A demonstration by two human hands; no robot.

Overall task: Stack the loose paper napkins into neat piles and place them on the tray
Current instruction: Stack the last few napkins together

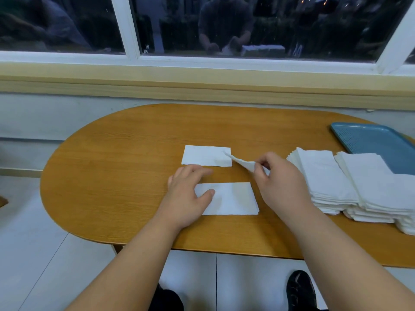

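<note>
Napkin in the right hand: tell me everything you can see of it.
The napkin is thin white paper, slightly creased. The right hand pinches its near end between thumb and fingers, holding it above the table. It slants left, its free corner tapering to a point over the right edge of the far napkin; whether they touch is unclear.

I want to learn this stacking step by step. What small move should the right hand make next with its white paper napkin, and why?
Probably lower the pinched white paper napkin onto the near flat napkin pile: the right hand holds it in the air, and the left hand rests on that pile, steadying it.
</note>
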